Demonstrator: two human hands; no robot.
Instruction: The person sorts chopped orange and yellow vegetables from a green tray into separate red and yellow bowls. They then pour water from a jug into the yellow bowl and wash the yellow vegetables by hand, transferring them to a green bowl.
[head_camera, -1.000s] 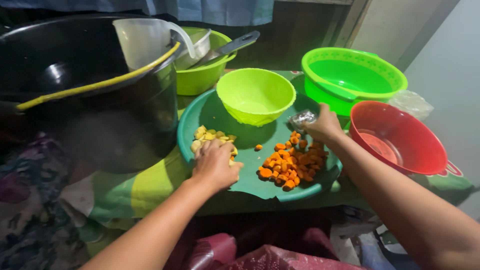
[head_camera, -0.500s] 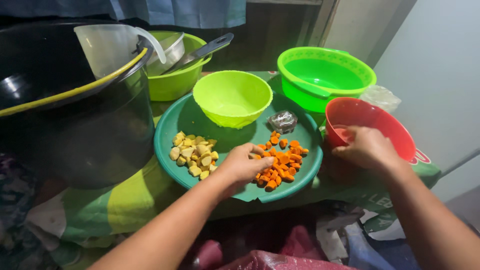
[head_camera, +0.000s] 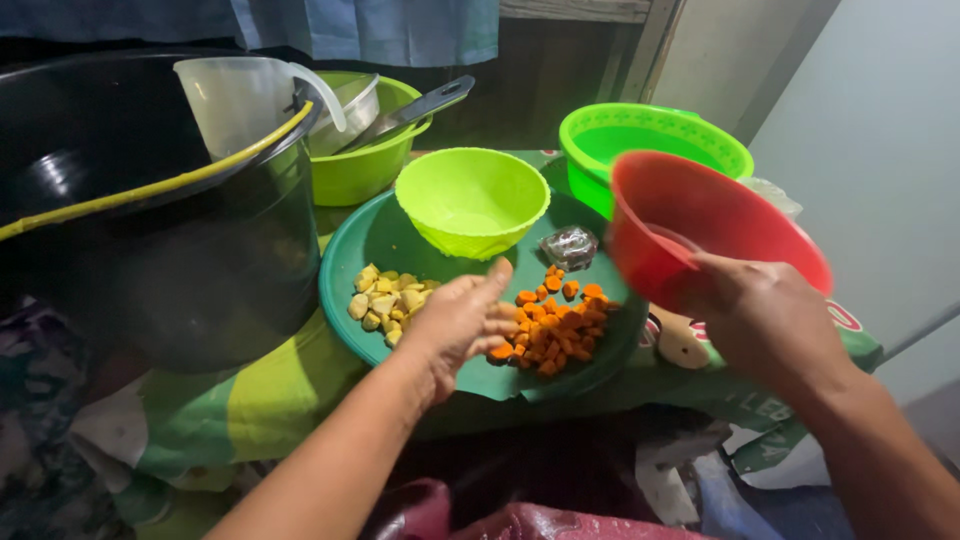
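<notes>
Our right hand (head_camera: 765, 325) has its grip clamped on the near rim of a round red plastic bowl (head_camera: 700, 225), lifted and tilted just right of the round green plastic tray (head_camera: 375, 240). Our left hand (head_camera: 462, 322) reaches over the tray's near edge, grip apart, fingers (head_camera: 500, 325) spread and touching the heap of chopped orange pieces (head_camera: 552, 322) on the tray's right side. A smaller heap of pale yellow chunks (head_camera: 388, 300) lies on the tray's left side, just beside that hand. Toward the tray's back stands a lime-green plastic bowl (head_camera: 472, 198), with a small clear wrapped packet (head_camera: 569, 246) next to it. Behind the tray's right edge sits a bright green plastic basin (head_camera: 640, 140). Left of the tray stands a large black pot (head_camera: 140, 230) holding a clear plastic jug (head_camera: 240, 100); behind the tray, another lime bowl (head_camera: 365, 170) carries a metal bowl and a ladle (head_camera: 415, 108). All rests on a table under a green patterned cloth (head_camera: 250, 400).
</notes>
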